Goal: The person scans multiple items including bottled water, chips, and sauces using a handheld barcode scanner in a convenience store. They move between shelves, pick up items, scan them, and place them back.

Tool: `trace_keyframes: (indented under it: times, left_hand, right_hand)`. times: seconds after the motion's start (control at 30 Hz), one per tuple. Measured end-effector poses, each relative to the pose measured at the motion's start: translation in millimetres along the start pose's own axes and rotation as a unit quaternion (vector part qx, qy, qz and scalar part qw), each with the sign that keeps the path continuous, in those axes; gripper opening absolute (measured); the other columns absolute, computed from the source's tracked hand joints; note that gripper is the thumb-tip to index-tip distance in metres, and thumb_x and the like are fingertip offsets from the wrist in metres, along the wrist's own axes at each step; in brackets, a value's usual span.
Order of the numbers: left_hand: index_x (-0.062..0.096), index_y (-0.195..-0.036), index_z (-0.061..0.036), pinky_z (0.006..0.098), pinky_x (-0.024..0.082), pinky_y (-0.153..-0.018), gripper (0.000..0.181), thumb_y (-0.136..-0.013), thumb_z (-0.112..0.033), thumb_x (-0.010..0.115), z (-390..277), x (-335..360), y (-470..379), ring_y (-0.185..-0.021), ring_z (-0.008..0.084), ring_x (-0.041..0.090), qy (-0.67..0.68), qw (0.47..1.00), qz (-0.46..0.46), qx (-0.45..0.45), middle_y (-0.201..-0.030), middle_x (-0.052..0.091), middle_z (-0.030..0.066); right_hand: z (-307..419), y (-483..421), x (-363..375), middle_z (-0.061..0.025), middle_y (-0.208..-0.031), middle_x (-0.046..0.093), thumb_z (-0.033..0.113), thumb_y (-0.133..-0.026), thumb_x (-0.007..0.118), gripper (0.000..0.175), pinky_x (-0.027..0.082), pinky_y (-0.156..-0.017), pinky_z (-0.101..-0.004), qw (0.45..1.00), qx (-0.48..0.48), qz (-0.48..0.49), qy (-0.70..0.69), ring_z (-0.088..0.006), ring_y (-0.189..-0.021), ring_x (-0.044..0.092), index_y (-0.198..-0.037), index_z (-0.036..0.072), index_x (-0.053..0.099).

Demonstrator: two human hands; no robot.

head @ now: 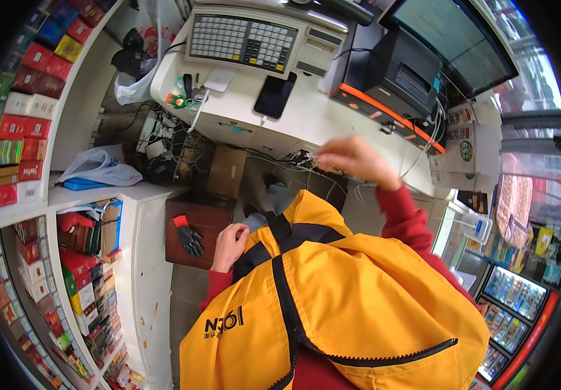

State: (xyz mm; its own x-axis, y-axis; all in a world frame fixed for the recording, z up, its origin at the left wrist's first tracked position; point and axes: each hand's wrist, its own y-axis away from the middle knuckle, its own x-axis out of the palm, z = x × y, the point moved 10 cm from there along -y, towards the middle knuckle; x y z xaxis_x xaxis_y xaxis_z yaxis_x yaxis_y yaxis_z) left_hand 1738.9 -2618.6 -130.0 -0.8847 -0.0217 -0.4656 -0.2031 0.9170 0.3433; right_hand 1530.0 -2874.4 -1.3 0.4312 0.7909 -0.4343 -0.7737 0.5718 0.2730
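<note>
My left hand rests at the lower edge of the yellow vest I wear, its fingers curled; whether they pinch the fabric cannot be made out. My right hand, blurred by motion, is raised near the front edge of the white counter with bent fingers. Nothing plainly shows in it. A black smartphone with a white cable plugged in lies on the counter, beyond and to the left of that hand. Left of my left hand, a black work glove with a red cuff lies on a dark red wooden surface.
A scale with a keypad, a white power bank-like device, a black receipt printer and a monitor occupy the counter. Cables tangle below. Shelves of boxed packs stand left; a drinks fridge stands right.
</note>
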Motion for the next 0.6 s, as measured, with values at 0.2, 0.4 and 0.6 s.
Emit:
trace_keyframes:
  times: [0.2, 0.4, 0.6]
  left_hand:
    - [0.068, -0.095, 0.0004, 0.0375, 0.053, -0.074, 0.016, -0.09, -0.014, 0.063, 16.8, 7.4, 8.9, -0.081, 0.03, 0.068, -0.033, 0.996, 0.082, -0.011, -0.088, 0.067, 0.0161]
    - [0.068, -0.094, 0.0013, 0.0384, 0.053, -0.074, 0.016, -0.089, -0.013, 0.063, 44.1, 24.3, 24.4, -0.082, 0.0306, 0.068, -0.089, 0.982, 0.162, -0.039, -0.088, 0.066, 0.0175]
    - [0.066, -0.092, -0.0006, 0.0401, 0.052, -0.073, 0.015, -0.087, -0.013, 0.061, 72.7, 16.6, 48.6, -0.081, 0.0346, 0.065, -0.094, 0.985, 0.122, -0.074, -0.085, 0.065, 0.0177]
  right_hand:
    - [-265.7, 72.6, 161.3, -0.0083, -0.08, 0.071, 0.019, -0.089, 0.067, 0.022, 0.054, -0.062, -0.0295, 0.903, 0.343, -0.072, -0.249, -0.0164, -0.071, 0.067, -0.095, -0.002, 0.071]
    - [-451.9, 79.3, 182.4, -0.0107, -0.084, 0.071, 0.013, -0.084, 0.065, 0.02, 0.055, -0.055, -0.0318, 0.882, 0.406, -0.197, -0.133, -0.0222, -0.066, 0.068, -0.099, 0.001, 0.071]
    - [-514.1, -7.3, 133.4, -0.0177, -0.106, 0.071, 0.026, -0.087, 0.06, 0.029, 0.055, -0.085, -0.0413, 0.865, 0.374, -0.223, 0.25, -0.0341, -0.097, 0.069, -0.11, 0.011, 0.07]
